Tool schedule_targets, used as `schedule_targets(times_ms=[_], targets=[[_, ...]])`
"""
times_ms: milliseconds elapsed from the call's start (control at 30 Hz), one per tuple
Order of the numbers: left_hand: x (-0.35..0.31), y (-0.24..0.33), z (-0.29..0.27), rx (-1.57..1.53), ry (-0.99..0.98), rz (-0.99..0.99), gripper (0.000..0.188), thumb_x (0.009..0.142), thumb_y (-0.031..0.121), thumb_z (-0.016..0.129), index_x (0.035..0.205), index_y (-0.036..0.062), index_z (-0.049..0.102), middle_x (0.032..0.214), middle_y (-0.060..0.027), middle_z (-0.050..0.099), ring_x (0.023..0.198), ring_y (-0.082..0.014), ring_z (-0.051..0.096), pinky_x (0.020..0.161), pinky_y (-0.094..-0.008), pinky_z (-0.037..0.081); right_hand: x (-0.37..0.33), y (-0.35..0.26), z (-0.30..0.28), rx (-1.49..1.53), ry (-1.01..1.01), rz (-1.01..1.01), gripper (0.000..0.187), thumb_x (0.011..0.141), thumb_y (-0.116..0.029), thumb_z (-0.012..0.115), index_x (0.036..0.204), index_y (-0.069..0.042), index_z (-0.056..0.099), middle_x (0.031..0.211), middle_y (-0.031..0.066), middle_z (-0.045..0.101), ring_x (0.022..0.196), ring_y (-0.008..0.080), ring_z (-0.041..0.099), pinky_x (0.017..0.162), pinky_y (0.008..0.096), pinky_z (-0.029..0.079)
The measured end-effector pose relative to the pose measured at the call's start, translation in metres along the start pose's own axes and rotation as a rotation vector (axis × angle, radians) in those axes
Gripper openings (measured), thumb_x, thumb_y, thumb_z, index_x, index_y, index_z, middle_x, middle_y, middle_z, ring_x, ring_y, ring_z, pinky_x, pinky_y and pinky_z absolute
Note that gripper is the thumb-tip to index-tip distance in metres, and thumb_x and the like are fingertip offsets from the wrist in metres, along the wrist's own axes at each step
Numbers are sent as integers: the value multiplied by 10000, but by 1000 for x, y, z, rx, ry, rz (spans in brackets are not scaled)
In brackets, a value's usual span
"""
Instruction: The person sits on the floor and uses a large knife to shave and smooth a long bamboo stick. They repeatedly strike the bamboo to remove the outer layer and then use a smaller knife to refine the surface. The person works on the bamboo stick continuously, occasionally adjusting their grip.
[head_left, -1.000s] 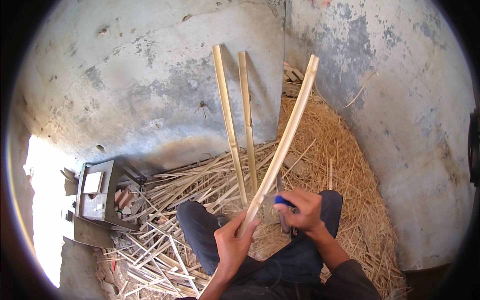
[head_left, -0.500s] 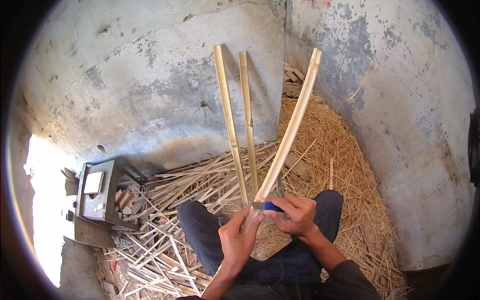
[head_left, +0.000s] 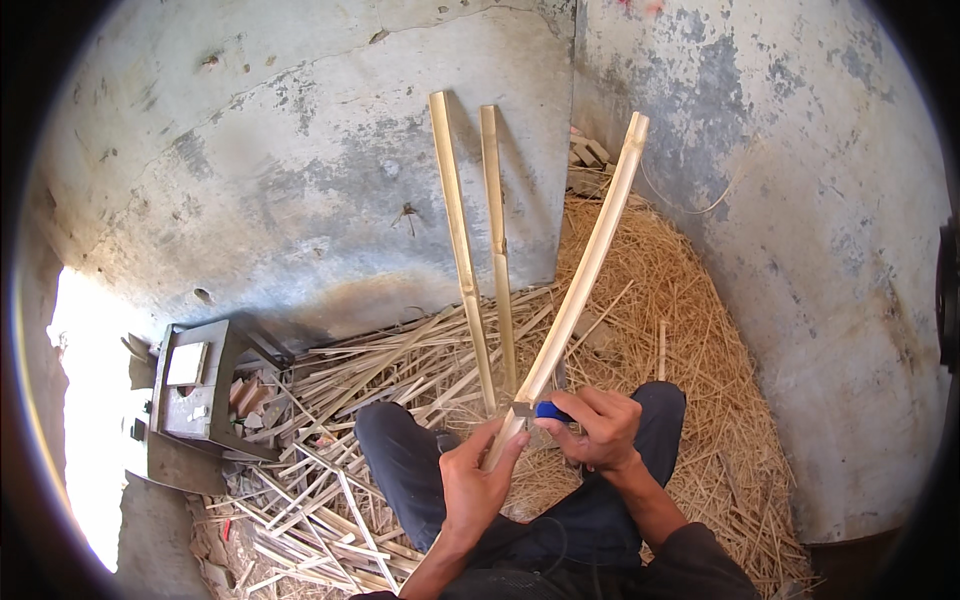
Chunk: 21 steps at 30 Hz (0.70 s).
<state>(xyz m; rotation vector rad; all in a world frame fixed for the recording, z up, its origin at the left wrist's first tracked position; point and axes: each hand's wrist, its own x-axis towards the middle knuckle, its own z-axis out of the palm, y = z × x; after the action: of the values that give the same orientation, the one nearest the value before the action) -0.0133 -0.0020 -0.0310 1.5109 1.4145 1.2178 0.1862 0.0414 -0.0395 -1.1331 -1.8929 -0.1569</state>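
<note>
Bamboo strip (head_left: 586,270) lies ahead of the person, its long axis slanting away and to the right; the left hand (head_left: 474,484) grips its near end; the right hand (head_left: 604,428), just right of the strip, is closed around a blue-handled blade (head_left: 552,411); the metal points leftward across the strip, just beyond the left hand's fingertips; whether it touches, I cannot tell.

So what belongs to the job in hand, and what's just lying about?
In the job:
long pale bamboo strip, in left fingers
blue-handled grey blade, in right fingers

Lying about:
golden strawlike heap
scattered pale thin sticks
dark boxy stand
</note>
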Motion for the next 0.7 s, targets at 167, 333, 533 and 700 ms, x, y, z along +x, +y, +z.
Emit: schedule_targets(times_ms=[167,333,533,700], targets=[[-2,4,-3,141,45,67,245,966,148,834,1121,-28,761,823,-151,772,719,-118,710,665,-305,554,-10,18,12,-12,205,88,266,952,-356,801,990,-93,820,693,29,668,502,189,563,499,352,430],[-25,-20,-29,33,-29,-154,253,990,156,810,1143,-35,743,752,-102,722,664,-84,629,627,-283,508,22,110,-41,-9,367,651,335,1008,-325,751,1069,1,793,826,140,753,690,204,696,615,327,513],[2,-9,-19,-151,-76,-110,223,1061,175,716,1148,-29,732,714,-61,671,647,-70,577,596,-273,465,-7,32,-5,239,23,231,298,918,-311,841,1036,-41,792,856,102,760,678,249,740,624,344,575],[5,-3,-19,-163,-213,-120,236,1117,160,630,1196,-48,706,822,-16,693,663,-37,543,596,-228,437,-14,0,9,234,-38,120,290,885,-348,862,1018,-97,800,815,53,730,625,254,696,565,355,538]])
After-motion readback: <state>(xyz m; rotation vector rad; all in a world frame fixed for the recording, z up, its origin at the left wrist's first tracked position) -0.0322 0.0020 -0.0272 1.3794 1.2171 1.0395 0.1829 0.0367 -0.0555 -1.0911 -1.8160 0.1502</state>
